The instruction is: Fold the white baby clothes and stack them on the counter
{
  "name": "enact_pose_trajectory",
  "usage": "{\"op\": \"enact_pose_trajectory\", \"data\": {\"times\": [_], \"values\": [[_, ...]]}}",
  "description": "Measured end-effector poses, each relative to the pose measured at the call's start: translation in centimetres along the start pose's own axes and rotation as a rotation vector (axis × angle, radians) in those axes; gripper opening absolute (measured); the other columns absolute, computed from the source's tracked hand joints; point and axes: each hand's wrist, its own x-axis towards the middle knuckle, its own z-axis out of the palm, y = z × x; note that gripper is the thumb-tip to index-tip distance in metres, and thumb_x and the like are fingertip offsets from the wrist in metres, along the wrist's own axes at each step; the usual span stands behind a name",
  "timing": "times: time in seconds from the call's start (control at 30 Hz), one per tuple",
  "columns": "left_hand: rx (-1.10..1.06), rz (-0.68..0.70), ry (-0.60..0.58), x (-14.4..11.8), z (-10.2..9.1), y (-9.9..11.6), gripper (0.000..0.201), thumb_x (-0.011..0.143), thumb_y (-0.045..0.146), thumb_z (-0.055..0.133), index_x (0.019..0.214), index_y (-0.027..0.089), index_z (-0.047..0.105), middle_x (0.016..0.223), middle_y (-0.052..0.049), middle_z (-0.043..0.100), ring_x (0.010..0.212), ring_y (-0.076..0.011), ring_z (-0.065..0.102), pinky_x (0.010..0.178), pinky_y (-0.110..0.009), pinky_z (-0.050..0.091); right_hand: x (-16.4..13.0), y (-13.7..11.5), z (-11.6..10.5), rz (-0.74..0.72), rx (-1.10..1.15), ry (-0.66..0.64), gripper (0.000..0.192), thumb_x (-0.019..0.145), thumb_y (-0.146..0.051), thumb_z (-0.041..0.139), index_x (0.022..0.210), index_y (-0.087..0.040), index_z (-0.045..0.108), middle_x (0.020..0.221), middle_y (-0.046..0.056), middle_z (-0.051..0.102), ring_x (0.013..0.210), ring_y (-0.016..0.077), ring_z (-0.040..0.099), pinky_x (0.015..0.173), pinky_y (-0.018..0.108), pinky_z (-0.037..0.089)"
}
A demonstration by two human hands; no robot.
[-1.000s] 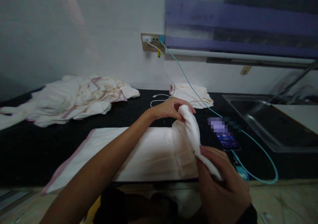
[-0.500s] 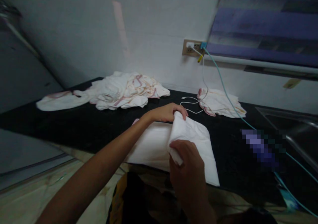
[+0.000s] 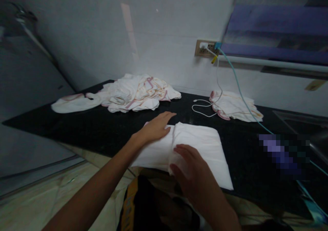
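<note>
Ideally, smooth the white cloth [image 3: 205, 138] w/ flat palms, working out from the folded edge & keeping sides squared, w/o dragging the lower layer. Your L hand [image 3: 153, 127] is open, fingers straight, over the cloth's left part nr its far side; your R hand [image 3: 193, 167] is loosely open, thumb apart from fingers, at the folded edge's near end. Cloth's on the black counter [image 3: 89, 132], below both hands, spreading right past your R hand.

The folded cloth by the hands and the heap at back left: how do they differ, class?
The folded cloth lies fairly flat; the heap is crumpled. The folded cloth is nearer the viewer; the heap lies farther back. Both are whitish and rest on the black counter.
</note>
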Motion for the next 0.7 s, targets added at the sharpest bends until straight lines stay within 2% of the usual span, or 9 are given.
{"op": "enact_pose_trajectory", "data": {"times": [0.03, 0.1, 0.17, 0.23, 0.3, 0.4, 0.47, 0.57, 0.7], "values": [[0.046, -0.125, 0.069, -1.3, -0.9, -0.2, 0.063, 0.095, 0.034, 0.050, 0.154, 0.014, 0.044, 0.158, -0.017, 0.048, 0.147, -0.0280, 0.045, 0.124, -0.040, 0.033, 0.1, 0.4, -0.6, -0.020, -0.026, 0.045, 0.036, 0.101, -0.026, 0.057, 0.137, -0.022, 0.062, 0.143, 0.011, 0.064, 0.135, 0.0236, 0.058, 0.116, 0.044, 0.048], [0.152, -0.491, 0.185, -4.0, -2.3, -0.6, 0.068, 0.098, 0.057, 0.041, 0.148, 0.012, 0.051, 0.148, -0.021, 0.057, 0.134, -0.0364, 0.057, 0.114, -0.049, 0.043, 0.5, 1.6, -1.3, -0.045, -0.103, 0.091, 0.038, 0.104, -0.030, 0.052, 0.141, -0.023, 0.060, 0.148, 0.011, 0.060, 0.142, 0.0256, 0.052, 0.119, 0.050, 0.044], [0.235, -0.836, 0.157, -6.2, -2.9, -0.7, 0.081, 0.093, 0.076, 0.031, 0.132, 0.012, 0.062, 0.134, -0.026, 0.064, 0.120, -0.0453, 0.063, 0.101, -0.058, 0.049, 0.9, 2.8, -1.1, -0.027, -0.205, 0.064, 0.043, 0.105, -0.031, 0.049, 0.146, -0.021, 0.056, 0.153, 0.012, 0.056, 0.149, 0.0287, 0.044, 0.121, 0.055, 0.040], [0.301, -0.970, 0.081, -7.6, -2.3, -0.4, 0.089, 0.088, 0.083, 0.029, 0.121, 0.009, 0.066, 0.128, -0.030, 0.065, 0.117, -0.0492, 0.063, 0.095, -0.060, 0.050, 1.2, 3.9, -0.1, 0.023, -0.319, -0.008, 0.047, 0.105, -0.031, 0.047, 0.151, -0.019, 0.052, 0.158, 0.013, 0.052, 0.152, 0.0318, 0.038, 0.122, 0.058, 0.036], [0.370, -0.908, 0.047, -8.0, -1.1, 0.2, 0.086, 0.088, 0.079, 0.035, 0.119, 0.005, 0.067, 0.129, -0.033, 0.062, 0.121, -0.0490, 0.060, 0.096, -0.058, 0.050, 1.3, 4.6, 1.1, 0.062, -0.414, -0.076, 0.050, 0.106, -0.031, 0.043, 0.154, -0.017, 0.048, 0.160, 0.014, 0.048, 0.154, 0.0335, 0.035, 0.123, 0.060, 0.031], [0.358, -0.759, 0.034, -7.4, 0.3, 0.9, 0.067, 0.090, 0.065, 0.043, 0.112, 0.008, 0.070, 0.122, -0.030, 0.066, 0.116, -0.0452, 0.063, 0.093, -0.052, 0.051, 1.2, 4.9, 2.3, 0.072, -0.476, -0.111, 0.053, 0.107, -0.033, 0.039, 0.157, -0.017, 0.045, 0.163, 0.013, 0.044, 0.155, 0.0333, 0.032, 0.125, 0.058, 0.027], [0.176, -0.731, 0.048, -6.8, 0.4, 1.1, 0.053, 0.087, 0.060, 0.052, 0.100, 0.013, 0.072, 0.110, -0.023, 0.072, 0.104, -0.0397, 0.068, 0.085, -0.044, 0.052, 1.2, 4.8, 2.4, 0.073, -0.479, -0.112, 0.053, 0.108, -0.034, 0.039, 0.157, -0.017, 0.045, 0.164, 0.013, 0.044, 0.155, 0.0328, 0.033, 0.125, 0.057, 0.027], [-0.253, -0.712, 0.114, -6.0, -0.4, 1.2, 0.044, 0.076, 0.060, 0.069, 0.087, 0.017, 0.071, 0.088, -0.010, 0.073, 0.088, -0.0307, 0.069, 0.070, -0.031, 0.050, 1.2, 4.5, 2.0, 0.093, -0.471, -0.109, 0.053, 0.108, -0.034, 0.039, 0.158, -0.018, 0.045, 0.164, 0.012, 0.044, 0.154, 0.0320, 0.034, 0.125, 0.056, 0.027], [-0.751, -0.642, 0.187, -4.7, -1.9, 2.8, 0.048, 0.065, 0.053, 0.085, 0.092, 0.018, 0.067, 0.084, -0.003, 0.070, 0.077, -0.0221, 0.066, 0.064, -0.026, 0.048, 1.2, 4.2, 1.8, 0.112, -0.460, -0.112, 0.053, 0.108, -0.036, 0.038, 0.158, -0.018, 0.045, 0.164, 0.011, 0.044, 0.155, 0.0314, 0.034, 0.125, 0.055, 0.027]]}}
